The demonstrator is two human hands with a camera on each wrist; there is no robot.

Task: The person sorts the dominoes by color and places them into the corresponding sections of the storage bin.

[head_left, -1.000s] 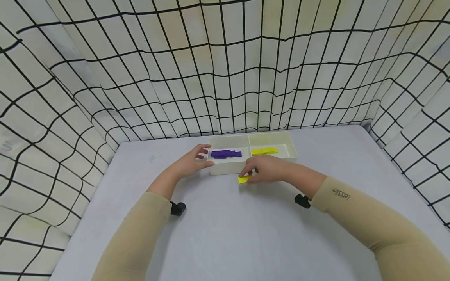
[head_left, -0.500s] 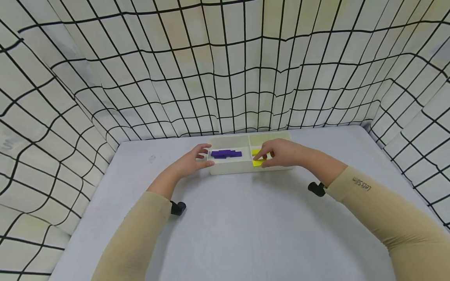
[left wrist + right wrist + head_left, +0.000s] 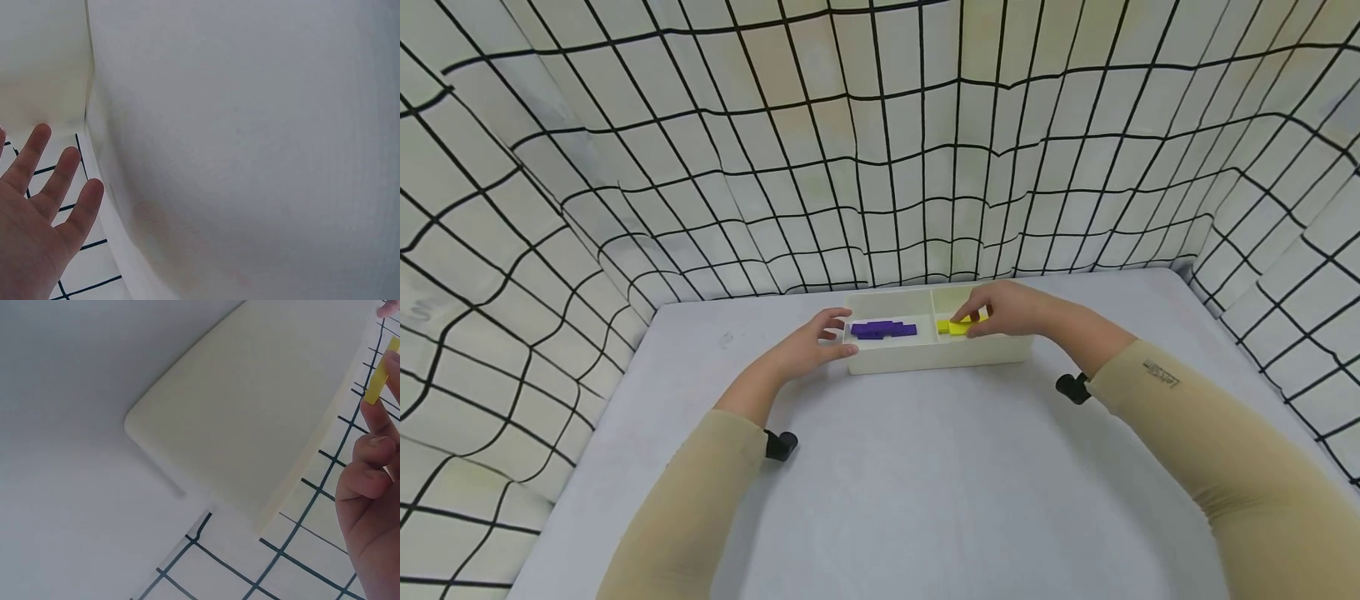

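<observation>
A white two-compartment box (image 3: 940, 357) stands toward the far edge of the table. Flat purple blocks (image 3: 883, 330) lie stacked in its left compartment. My right hand (image 3: 1011, 308) is over the right compartment, pinching a flat yellow block (image 3: 380, 378) between thumb and fingertips. Beneath or beside that block, other yellow pieces (image 3: 943, 327) show partly; the hand hides the rest. At the box's left end, my left hand (image 3: 805, 346) rests with spread fingers, the thumb by the front corner. The left wrist view shows these fingers (image 3: 84, 203) fairly straight.
A white table (image 3: 895, 483) spreads out in front of the box. White walls with a black grid (image 3: 917, 167) enclose its back and sides. Black wrist cameras (image 3: 781, 446) sit under both forearms.
My right hand has carried a yellow block from in front of the box, over its front wall, into the right compartment. The left hand has stayed at the box's left end.
</observation>
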